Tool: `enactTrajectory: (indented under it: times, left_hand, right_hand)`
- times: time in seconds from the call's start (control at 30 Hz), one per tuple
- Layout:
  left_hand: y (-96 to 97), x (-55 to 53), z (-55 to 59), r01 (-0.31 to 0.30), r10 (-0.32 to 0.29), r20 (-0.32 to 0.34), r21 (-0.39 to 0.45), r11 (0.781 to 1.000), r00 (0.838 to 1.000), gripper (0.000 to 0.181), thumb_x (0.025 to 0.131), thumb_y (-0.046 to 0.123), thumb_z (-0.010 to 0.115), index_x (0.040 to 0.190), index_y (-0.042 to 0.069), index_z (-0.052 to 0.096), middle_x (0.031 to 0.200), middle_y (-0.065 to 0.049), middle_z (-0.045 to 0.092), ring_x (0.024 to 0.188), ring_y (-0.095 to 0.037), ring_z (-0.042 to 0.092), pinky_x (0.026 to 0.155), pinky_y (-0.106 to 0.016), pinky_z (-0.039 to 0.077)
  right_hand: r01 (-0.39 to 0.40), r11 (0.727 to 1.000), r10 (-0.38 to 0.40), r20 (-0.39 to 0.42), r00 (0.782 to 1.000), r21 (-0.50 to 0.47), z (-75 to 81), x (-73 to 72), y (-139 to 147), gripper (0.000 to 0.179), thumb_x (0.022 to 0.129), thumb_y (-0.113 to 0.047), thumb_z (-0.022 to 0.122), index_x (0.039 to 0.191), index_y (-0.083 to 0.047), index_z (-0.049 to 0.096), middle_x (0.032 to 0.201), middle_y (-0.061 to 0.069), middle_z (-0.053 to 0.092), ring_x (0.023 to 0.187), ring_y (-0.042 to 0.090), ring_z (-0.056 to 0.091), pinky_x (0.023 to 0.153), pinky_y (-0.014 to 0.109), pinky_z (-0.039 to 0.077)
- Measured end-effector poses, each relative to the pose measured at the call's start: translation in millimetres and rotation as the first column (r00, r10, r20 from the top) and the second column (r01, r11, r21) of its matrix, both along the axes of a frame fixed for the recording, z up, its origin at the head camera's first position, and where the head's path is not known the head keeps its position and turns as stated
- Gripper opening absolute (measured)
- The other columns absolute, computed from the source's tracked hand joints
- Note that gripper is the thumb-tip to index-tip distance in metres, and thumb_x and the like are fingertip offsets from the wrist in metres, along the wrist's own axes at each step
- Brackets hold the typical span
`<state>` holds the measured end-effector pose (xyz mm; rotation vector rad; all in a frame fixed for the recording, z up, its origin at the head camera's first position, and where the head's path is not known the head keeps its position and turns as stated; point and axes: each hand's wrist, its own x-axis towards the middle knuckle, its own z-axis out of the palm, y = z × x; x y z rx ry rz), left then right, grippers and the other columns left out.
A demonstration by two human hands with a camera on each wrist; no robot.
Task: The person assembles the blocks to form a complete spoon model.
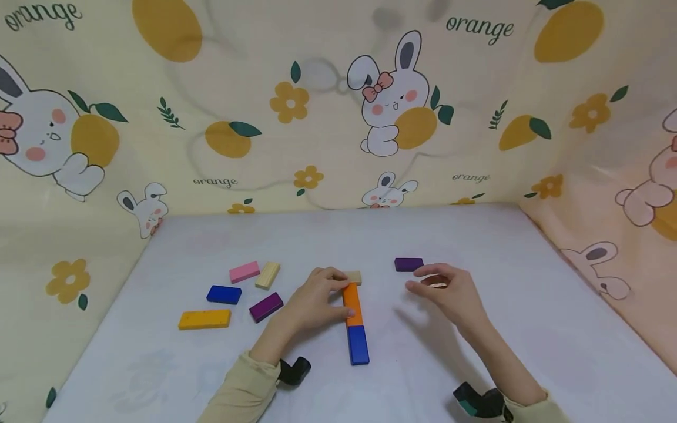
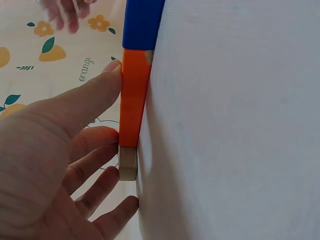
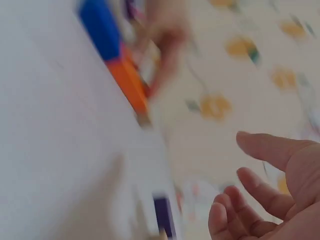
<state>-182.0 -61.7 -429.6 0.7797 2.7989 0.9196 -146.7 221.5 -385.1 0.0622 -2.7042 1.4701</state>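
Note:
An orange block (image 1: 352,304) lies in a line on the table, with a blue block (image 1: 358,345) at its near end and a pale wooden block (image 1: 353,277) at its far end. My left hand (image 1: 319,296) touches the top of the orange block, thumb toward the blue end and forefinger toward the wooden one. In the left wrist view its other fingers spread past the wooden block (image 2: 128,164). My right hand (image 1: 449,294) hovers just nearer than a dark purple block (image 1: 408,264), fingers loosely bent and holding nothing. The right wrist view is blurred.
Left of my left hand lie a pink block (image 1: 244,272), another pale wooden block (image 1: 267,275), a second blue block (image 1: 224,294), a purple block (image 1: 266,307) and a yellow block (image 1: 204,319). A patterned cloth (image 1: 328,135) hangs behind the white table (image 1: 412,376).

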Motion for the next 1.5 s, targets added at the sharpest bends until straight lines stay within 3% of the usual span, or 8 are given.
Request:
enactTrajectory:
  times: [0.13, 0.3, 0.6, 0.83, 0.97, 1.07, 1.3, 1.5]
  left_hand:
    - [-1.0, -0.9, -0.5, -0.003, 0.003, -0.004, 0.0, 1.0, 1.0, 0.061, 0.084, 0.044, 0.077, 0.134, 0.012, 0.063, 0.136, 0.004, 0.052, 0.129, -0.018, 0.039, 0.104, -0.043, 0.04]
    - [0.7, -1.8, 1.6, 0.011, -0.011, -0.005, 0.003, 1.0, 1.0, 0.062, 0.084, 0.043, 0.077, 0.135, 0.011, 0.062, 0.135, 0.003, 0.052, 0.128, -0.018, 0.039, 0.105, -0.042, 0.039]
    - [-1.1, 1.0, 2.6, -0.002, 0.001, 0.011, 0.012, 1.0, 1.0, 0.061, 0.084, 0.041, 0.078, 0.135, 0.011, 0.062, 0.135, 0.003, 0.052, 0.128, -0.018, 0.039, 0.105, -0.041, 0.039]
    - [-0.8, 1.5, 2.8, 0.005, -0.005, 0.005, 0.025, 1.0, 1.0, 0.062, 0.085, 0.041, 0.078, 0.136, 0.01, 0.061, 0.136, 0.002, 0.052, 0.128, -0.019, 0.039, 0.106, -0.042, 0.038]
    - [-0.8, 2.0, 3.4, -0.002, 0.002, 0.011, 0.021, 1.0, 1.0, 0.062, 0.084, 0.041, 0.078, 0.136, 0.011, 0.061, 0.136, 0.002, 0.052, 0.129, -0.02, 0.039, 0.106, -0.043, 0.038]
    - [-1.0, 2.1, 2.6, -0.005, 0.005, 0.014, 0.023, 1.0, 1.0, 0.062, 0.084, 0.041, 0.078, 0.136, 0.011, 0.061, 0.136, 0.002, 0.052, 0.129, -0.02, 0.039, 0.106, -0.043, 0.038]
    - [-1.5, 0.8, 0.0, 0.001, -0.001, 0.011, 0.019, 1.0, 1.0, 0.062, 0.085, 0.042, 0.077, 0.136, 0.011, 0.061, 0.136, 0.003, 0.052, 0.13, -0.019, 0.039, 0.107, -0.041, 0.037]
    - [-1.9, 0.6, -0.1, 0.003, -0.003, 0.004, 0.018, 1.0, 1.0, 0.062, 0.084, 0.042, 0.077, 0.136, 0.011, 0.061, 0.136, 0.003, 0.052, 0.129, -0.019, 0.038, 0.107, -0.041, 0.038]
  right_hand:
    - [0.101, 0.995, -0.101, -0.004, 0.995, 0.01, 0.3, -2.0, 28.5, 0.051, 0.081, -0.04, 0.081, 0.118, -0.007, 0.071, 0.123, 0.013, 0.062, 0.105, 0.026, 0.055, 0.073, 0.032, 0.047]
    - [0.134, 0.989, -0.133, -0.013, 0.991, 0.057, -5.5, -5.2, 45.7, 0.054, 0.081, -0.04, 0.081, 0.122, -0.005, 0.07, 0.128, 0.017, 0.061, 0.111, 0.032, 0.054, 0.077, 0.038, 0.041]
    - [0.101, 0.994, -0.094, 0.167, 0.981, -0.033, -12.7, -12.9, 52.7, 0.062, 0.082, -0.03, 0.082, 0.132, 0.0, 0.061, 0.121, 0.023, 0.063, 0.102, 0.022, 0.061, 0.076, 0.027, 0.049]
    - [0.081, 0.996, -0.073, 0.155, 0.985, -0.042, -19.4, -16.3, 60.1, 0.061, 0.083, -0.027, 0.082, 0.132, 0.002, 0.06, 0.117, 0.022, 0.065, 0.099, 0.016, 0.063, 0.084, 0.033, 0.044]
    - [0.039, 0.996, -0.027, 0.141, 0.99, -0.079, -24.3, -18.8, 60.4, 0.062, 0.081, -0.021, 0.083, 0.131, 0.005, 0.059, 0.113, 0.022, 0.067, 0.093, 0.01, 0.063, 0.08, 0.027, 0.045]
    - [0.022, 0.995, -0.008, 0.143, 0.99, -0.096, -27.0, -20.3, 58.8, 0.064, 0.079, -0.018, 0.085, 0.132, 0.004, 0.058, 0.114, 0.022, 0.067, 0.095, 0.012, 0.063, 0.077, 0.025, 0.046]
    - [0.056, 0.996, -0.042, 0.175, 0.984, -0.073, -28.8, -22.3, 55.8, 0.066, 0.076, -0.016, 0.086, 0.133, 0.002, 0.058, 0.118, 0.02, 0.066, 0.097, 0.015, 0.063, 0.079, 0.025, 0.045]
    - [0.075, 0.997, -0.067, 0.185, 0.98, -0.032, -28.4, -23.7, 48.2, 0.064, 0.074, -0.011, 0.086, 0.13, 0.004, 0.059, 0.109, 0.019, 0.065, 0.094, 0.019, 0.058, 0.068, 0.023, 0.049]
